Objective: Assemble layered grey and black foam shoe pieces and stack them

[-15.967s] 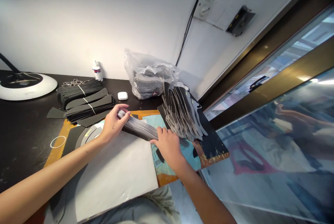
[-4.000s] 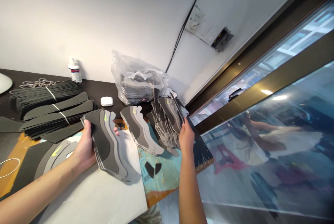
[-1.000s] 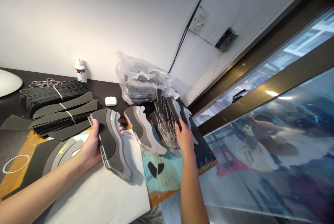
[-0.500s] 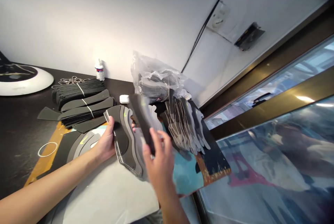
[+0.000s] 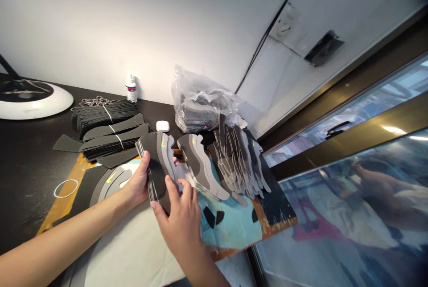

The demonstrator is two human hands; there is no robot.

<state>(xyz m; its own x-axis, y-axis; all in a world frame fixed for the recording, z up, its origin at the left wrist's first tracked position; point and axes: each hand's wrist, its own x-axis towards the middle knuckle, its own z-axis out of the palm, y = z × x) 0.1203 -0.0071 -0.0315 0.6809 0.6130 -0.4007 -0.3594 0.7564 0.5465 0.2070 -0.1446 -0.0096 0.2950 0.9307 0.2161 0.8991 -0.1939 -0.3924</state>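
Around the left edge of a stack of swoosh-marked shoe-upper panels [image 5: 154, 162], the left hand [image 5: 137, 184] is being clamped, its thumb laid on top and its fingertips showing past the far edge; the stack is being supported above a large white sheet [image 5: 133, 251]. The stack's lower end is being touched by the right hand [image 5: 182, 215], index finger over the top panel and thumb at the left edge, though whether any real pinch is being applied cannot be told. Slight steps are being shown by the layers' left edges, so a top panel could be getting pushed askew if uneven pressure is being applied by the two hands, or the lower layers could be slipping out if the left grip is being eased. Just to the right, a second stack of panels [image 5: 197, 166] is being left loose near the right hand's knuckles, and its layers could be getting nudged out of line by a careless sweep. Below it, small black cut pieces [image 5: 209, 217] are being exposed on the blue-topped board [image 5: 234, 233], where they could be getting brushed off by the right forearm. Farther right, a fanned pile of panels [image 5: 239, 162] is being propped only by its own overlap, it seems, and could be sliding toward the board's edge if bumped.
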